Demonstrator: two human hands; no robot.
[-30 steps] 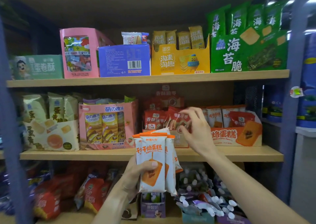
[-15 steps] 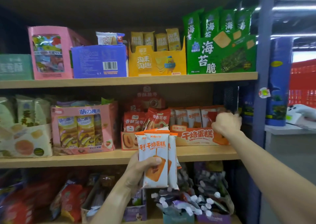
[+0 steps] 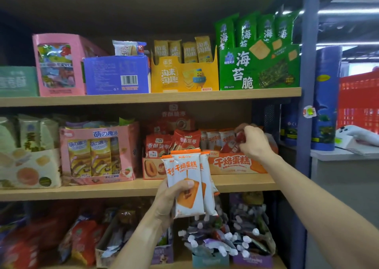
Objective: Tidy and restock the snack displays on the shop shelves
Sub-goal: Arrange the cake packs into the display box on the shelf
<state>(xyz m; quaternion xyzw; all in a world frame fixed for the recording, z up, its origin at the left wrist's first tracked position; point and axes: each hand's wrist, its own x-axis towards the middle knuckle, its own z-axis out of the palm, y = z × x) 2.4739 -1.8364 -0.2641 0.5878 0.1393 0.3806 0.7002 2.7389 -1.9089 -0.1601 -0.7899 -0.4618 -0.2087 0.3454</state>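
Centrally, the left hand (image 3: 170, 199) grips white cake packets (image 3: 189, 184); right of centre, the right hand (image 3: 255, 143) pinches a red packet (image 3: 239, 140) above the orange display box (image 3: 231, 164).

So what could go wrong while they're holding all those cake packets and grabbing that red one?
The left hand grips several white-and-orange cake packets in a loose fan; one at the back could slip out and fall. The right hand pinches a red packet inside the orange cake display box, so pulling it out might drag or topple the upright cake packets beside it.
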